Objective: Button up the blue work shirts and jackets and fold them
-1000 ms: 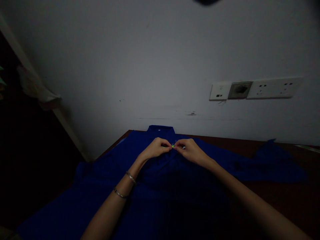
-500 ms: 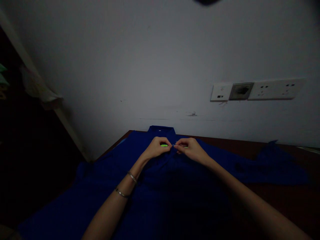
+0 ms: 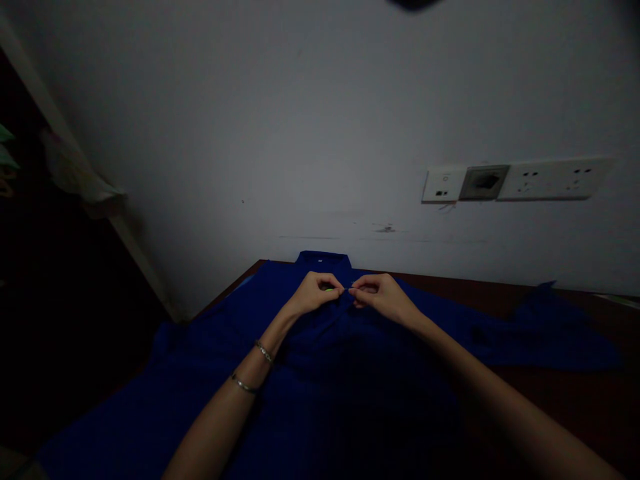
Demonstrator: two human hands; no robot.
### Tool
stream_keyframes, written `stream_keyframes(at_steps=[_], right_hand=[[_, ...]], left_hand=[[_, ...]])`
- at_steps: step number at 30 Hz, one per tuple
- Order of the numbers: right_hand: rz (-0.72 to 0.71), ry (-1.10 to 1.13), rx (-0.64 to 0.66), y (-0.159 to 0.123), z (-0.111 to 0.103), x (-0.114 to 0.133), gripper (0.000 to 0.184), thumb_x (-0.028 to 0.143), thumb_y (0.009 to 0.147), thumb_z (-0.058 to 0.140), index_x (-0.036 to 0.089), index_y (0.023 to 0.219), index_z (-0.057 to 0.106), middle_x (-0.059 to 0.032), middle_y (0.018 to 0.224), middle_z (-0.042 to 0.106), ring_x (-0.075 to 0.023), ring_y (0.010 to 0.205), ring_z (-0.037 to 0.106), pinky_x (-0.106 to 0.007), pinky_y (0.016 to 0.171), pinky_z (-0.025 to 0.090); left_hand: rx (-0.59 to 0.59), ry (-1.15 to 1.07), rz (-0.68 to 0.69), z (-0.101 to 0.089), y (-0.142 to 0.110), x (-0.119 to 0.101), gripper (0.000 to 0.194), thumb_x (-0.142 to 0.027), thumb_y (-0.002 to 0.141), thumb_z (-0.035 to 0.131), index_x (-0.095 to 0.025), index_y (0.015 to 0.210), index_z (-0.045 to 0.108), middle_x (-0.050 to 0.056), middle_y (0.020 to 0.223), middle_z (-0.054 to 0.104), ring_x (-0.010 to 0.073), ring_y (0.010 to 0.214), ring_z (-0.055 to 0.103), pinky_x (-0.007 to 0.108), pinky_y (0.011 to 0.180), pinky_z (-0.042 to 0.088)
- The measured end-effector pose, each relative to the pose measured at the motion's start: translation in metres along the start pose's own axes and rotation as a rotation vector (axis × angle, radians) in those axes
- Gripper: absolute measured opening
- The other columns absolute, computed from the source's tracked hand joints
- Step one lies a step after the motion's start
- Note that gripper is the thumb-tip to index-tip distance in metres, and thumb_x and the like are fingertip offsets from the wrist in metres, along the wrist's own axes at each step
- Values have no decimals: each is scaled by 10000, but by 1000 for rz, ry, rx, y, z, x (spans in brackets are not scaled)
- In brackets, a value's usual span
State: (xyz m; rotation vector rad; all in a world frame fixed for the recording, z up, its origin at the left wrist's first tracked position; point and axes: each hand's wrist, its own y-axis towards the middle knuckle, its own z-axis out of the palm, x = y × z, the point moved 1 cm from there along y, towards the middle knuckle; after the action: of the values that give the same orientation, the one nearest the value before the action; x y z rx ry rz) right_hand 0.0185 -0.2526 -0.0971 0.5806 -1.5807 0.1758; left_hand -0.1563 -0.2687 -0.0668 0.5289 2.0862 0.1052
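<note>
A dark blue shirt [image 3: 350,380] lies spread flat on a dark wooden table [image 3: 565,400], its collar [image 3: 323,259] toward the wall. My left hand [image 3: 315,293] and my right hand [image 3: 380,297] meet just below the collar. Both are closed in a pinch on the shirt's front edges, fingertips almost touching. A speck of bright green shows between my left fingers; what it is I cannot make out. Two thin bangles sit on my left wrist [image 3: 253,367].
A white wall rises right behind the table, with a strip of sockets and switches [image 3: 515,182] at the right. One shirt sleeve [image 3: 545,327] stretches out to the right. At the left a pale door frame [image 3: 75,180] borders a dark opening.
My hands have stayed at the same spot under the collar. The green patch between my fingers has shrunk from a clear bright mark to a small speck.
</note>
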Motion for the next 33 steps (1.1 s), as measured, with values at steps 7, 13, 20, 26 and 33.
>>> stream_keyframes(at_steps=[7,13,20,26,33], right_hand=[[75,-84,-39,-1,-3,2,262,376,700,577,118,713,622,-53,612,617,-140,574,600,-252,500,526],[88,-160,-26,-3,-4,6,237,329,721,539,121,672,641,-59,591,629,-137,540,599,-230,473,517],[120,-37,12,0,-5,4,189,292,708,556,122,679,633,-48,597,624,-150,623,622,-230,494,537],[154,-16,-2,-2,-4,8,192,283,697,536,119,632,612,-60,596,607,-169,636,621,-252,463,540],[136,-82,19,-5,-4,13,173,238,679,506,121,645,628,-52,572,598,-146,555,599,-251,451,527]], left_hand=[[-69,275,128,7,-4,-17,101,-110,675,538,-127,684,637,21,708,619,115,687,549,232,661,422],[-75,430,284,15,-6,-25,88,-116,700,531,-139,700,616,30,719,598,126,717,532,246,684,409],[-92,453,349,14,-7,-21,91,-140,736,514,-147,715,601,38,729,592,134,741,527,259,701,408],[-114,449,377,16,-7,-20,92,-146,747,508,-148,728,598,41,740,588,133,743,522,260,700,405],[-86,471,395,18,-9,-23,98,-149,761,497,-146,738,593,38,739,574,133,748,511,256,698,401]])
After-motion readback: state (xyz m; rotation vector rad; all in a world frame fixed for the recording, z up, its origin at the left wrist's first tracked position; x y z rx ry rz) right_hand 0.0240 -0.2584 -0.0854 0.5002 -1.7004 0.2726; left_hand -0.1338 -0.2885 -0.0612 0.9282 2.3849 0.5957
